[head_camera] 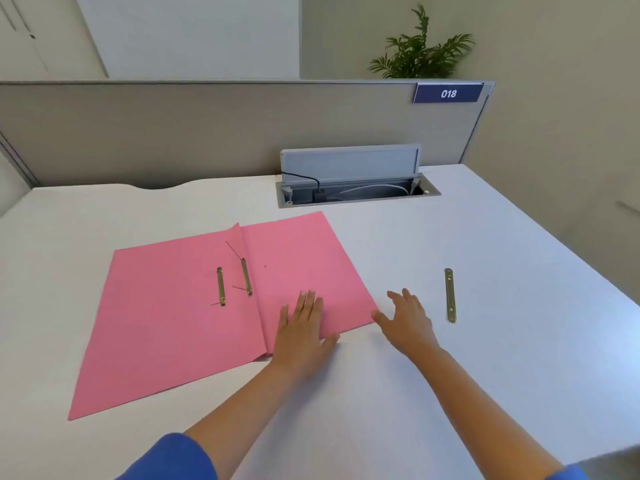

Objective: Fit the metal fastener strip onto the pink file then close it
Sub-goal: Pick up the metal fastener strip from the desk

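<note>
The pink file (173,317) lies open and flat on the white desk (485,237). Two brass fastener pieces rest near its fold: one strip (220,291) on the left leaf and another (246,276) beside the crease, with thin prongs sticking out. A loose metal fastener strip (450,294) lies on the desk to the right of the file. My left hand (301,327) presses flat on the right leaf's near corner, fingers spread. My right hand (405,320) hovers open over the desk, between the file's corner and the loose strip, holding nothing.
An open cable hatch (356,188) with wires sits at the back of the desk, its lid upright. A grey partition (207,133) with a blue "018" tag (448,93) stands behind. The desk's right edge runs diagonally near the loose strip.
</note>
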The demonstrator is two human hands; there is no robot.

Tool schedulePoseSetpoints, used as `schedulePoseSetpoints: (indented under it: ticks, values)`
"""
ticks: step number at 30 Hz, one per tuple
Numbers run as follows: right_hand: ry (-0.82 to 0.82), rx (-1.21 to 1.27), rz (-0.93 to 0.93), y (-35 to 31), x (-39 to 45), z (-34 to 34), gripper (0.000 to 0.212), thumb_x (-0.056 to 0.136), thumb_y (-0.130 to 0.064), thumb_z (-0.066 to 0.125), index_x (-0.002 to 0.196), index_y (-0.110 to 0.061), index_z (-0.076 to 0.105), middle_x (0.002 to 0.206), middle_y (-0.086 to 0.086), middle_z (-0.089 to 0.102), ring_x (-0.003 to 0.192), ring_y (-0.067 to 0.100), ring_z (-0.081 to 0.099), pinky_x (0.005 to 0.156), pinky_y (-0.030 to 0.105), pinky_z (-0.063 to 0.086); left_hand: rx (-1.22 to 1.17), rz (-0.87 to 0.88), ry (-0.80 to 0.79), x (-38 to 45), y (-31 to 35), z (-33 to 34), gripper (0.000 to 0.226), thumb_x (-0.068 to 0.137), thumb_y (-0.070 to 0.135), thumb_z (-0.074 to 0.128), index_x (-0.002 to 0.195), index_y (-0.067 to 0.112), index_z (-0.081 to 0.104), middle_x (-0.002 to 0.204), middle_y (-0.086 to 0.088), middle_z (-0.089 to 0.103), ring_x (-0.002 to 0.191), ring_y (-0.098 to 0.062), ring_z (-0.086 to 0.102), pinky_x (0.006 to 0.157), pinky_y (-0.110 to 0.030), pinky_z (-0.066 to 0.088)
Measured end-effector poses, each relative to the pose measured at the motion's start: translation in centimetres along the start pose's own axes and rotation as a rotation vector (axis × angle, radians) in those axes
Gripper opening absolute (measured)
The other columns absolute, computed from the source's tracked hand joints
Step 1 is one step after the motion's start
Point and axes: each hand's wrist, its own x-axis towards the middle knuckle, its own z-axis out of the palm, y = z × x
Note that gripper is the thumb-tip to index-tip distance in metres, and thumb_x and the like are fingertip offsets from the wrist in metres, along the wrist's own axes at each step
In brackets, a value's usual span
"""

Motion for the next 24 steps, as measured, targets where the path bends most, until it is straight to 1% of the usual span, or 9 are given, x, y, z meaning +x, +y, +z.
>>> schedulePoseSetpoints:
  ticks: [4, 7, 11, 15, 20, 22, 24]
  values:
    - [0.106, 0.001, 0.05, 2.0, 0.5, -0.8, 0.056, 0.09, -0.041, 0.053, 0.14, -0.019, 0.042, 0.154, 0.005, 0.032, 0.144, 0.024, 0.025, 0.113, 0.045, 0.027, 0.01, 0.022, 0.022, 0.1, 0.1, 0.8, 0.07, 0.092, 0.052, 0.027, 0.15, 0.018, 0.009, 0.162, -0.001, -0.003, 0.148, -0.017, -0.009, 0.119, -0.043, -0.008]
    - [0.212, 0.0, 0.12, 3.5, 1.2, -1.6, 0.05, 0.089, -0.035, 0.055, 0.135, -0.017, 0.048, 0.143, 0.006, 0.045, 0.134, 0.027, 0.036, 0.108, 0.043, 0.034, -0.001, 0.011, 0.024, 0.0, 0.4, 1.5, 0.066, 0.092, 0.052, 0.027, 0.149, 0.019, 0.016, 0.161, -0.002, 0.004, 0.149, -0.016, -0.002, 0.12, -0.044, -0.006]
    - [0.298, 0.032, 0.307, 5.5, 2.3, -3.7, 0.051, 0.087, -0.033, 0.057, 0.132, -0.01, 0.049, 0.13, 0.014, 0.051, 0.124, 0.033, 0.041, 0.098, 0.044, 0.04, -0.005, 0.003, 0.055, 0.2, 0.1, 1.8, 0.065, 0.092, 0.051, 0.029, 0.148, 0.019, 0.019, 0.161, -0.002, 0.009, 0.149, -0.016, 0.002, 0.12, -0.044, -0.004]
    - [0.276, 0.083, 0.459, 7.9, 3.1, -5.0, 0.052, 0.087, -0.035, 0.058, 0.129, -0.006, 0.05, 0.131, 0.016, 0.048, 0.125, 0.034, 0.04, 0.098, 0.046, 0.041, 0.001, 0.009, 0.06, 0.2, 0.3, 1.9, 0.065, 0.092, 0.051, 0.029, 0.148, 0.02, 0.019, 0.161, -0.001, 0.01, 0.149, -0.016, 0.002, 0.12, -0.043, -0.003]
    - [0.251, 0.082, 0.474, 8.3, 4.0, -5.2, 0.047, 0.086, -0.038, 0.057, 0.122, -0.008, 0.057, 0.127, 0.013, 0.05, 0.123, 0.032, 0.043, 0.093, 0.045, 0.045, -0.013, 0.011, 0.071, 0.1, 0.4, 1.8, 0.064, 0.093, 0.049, 0.031, 0.148, 0.02, 0.02, 0.161, -0.001, 0.011, 0.149, -0.016, 0.003, 0.12, -0.043, -0.002]
    - [0.259, 0.086, 0.474, 8.2, 4.3, -5.3, 0.044, 0.085, -0.038, 0.06, 0.119, -0.01, 0.06, 0.123, 0.012, 0.055, 0.12, 0.031, 0.047, 0.091, 0.044, 0.046, -0.023, 0.015, 0.072, 0.2, 0.4, 1.7, 0.064, 0.093, 0.049, 0.032, 0.148, 0.02, 0.021, 0.161, -0.001, 0.011, 0.149, -0.016, 0.004, 0.12, -0.043, -0.002]
    - [0.258, 0.1, 0.473, 8.2, 4.6, -5.5, 0.031, 0.084, -0.031, 0.063, 0.108, -0.012, 0.066, 0.112, 0.01, 0.065, 0.112, 0.03, 0.055, 0.085, 0.039, 0.049, -0.03, 0.017, 0.074, 0.2, 0.5, 1.7, 0.063, 0.093, 0.049, 0.032, 0.148, 0.02, 0.021, 0.161, -0.001, 0.012, 0.149, -0.016, 0.004, 0.12, -0.043, -0.002]
